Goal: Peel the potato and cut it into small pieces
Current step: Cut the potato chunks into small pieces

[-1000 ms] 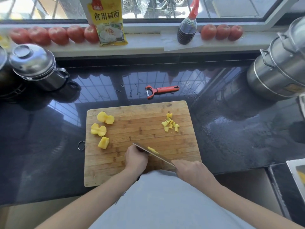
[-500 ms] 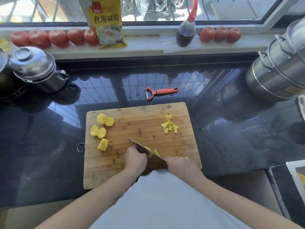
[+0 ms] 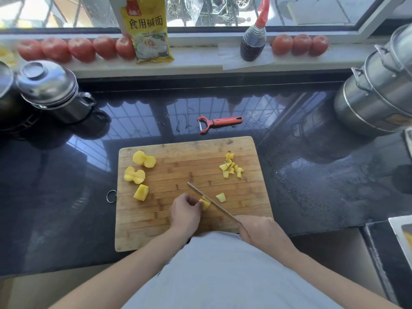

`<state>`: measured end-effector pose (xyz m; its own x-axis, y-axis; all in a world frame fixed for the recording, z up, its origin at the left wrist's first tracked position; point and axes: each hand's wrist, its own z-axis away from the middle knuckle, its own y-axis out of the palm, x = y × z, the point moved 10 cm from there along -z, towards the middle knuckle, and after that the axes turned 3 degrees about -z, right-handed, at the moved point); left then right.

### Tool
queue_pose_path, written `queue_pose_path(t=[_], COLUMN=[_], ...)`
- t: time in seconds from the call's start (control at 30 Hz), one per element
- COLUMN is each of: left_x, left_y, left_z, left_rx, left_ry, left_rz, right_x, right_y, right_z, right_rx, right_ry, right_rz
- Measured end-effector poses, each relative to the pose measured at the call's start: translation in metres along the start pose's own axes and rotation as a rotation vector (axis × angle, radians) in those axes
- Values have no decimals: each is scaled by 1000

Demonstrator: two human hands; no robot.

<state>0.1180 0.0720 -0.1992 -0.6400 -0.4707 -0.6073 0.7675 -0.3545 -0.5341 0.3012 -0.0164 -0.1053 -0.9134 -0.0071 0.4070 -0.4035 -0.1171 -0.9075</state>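
While left hand pinches potato piece, knife just right.

Reaching in from the near edge of the wooden cutting board, both bare forearms. Left hand curling fingertips around a small yellow potato chunk; right hand gripping the steel-bladed knife, wrist angling inward.

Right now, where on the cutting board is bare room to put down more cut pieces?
The middle of the cutting board is bare, between the large chunks and the small pieces. Its near left corner is free too. Around the knife it is crowded.
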Motion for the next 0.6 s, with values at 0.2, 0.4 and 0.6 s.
queue_pose_path(t=[0.2,0.4,0.6], left_x=[-1,-4,0], left_y=[1,-2,0], left_z=[0,2,-2], left_rx=[13,12,14], left_ry=[22,34,9], left_rz=[20,23,8], right_x=[0,-2,-11], right_y=[1,1,7], right_z=[5,9,14], right_rx=[-16,9,146], right_ry=[-42,-37,31], right_rz=[70,61,105])
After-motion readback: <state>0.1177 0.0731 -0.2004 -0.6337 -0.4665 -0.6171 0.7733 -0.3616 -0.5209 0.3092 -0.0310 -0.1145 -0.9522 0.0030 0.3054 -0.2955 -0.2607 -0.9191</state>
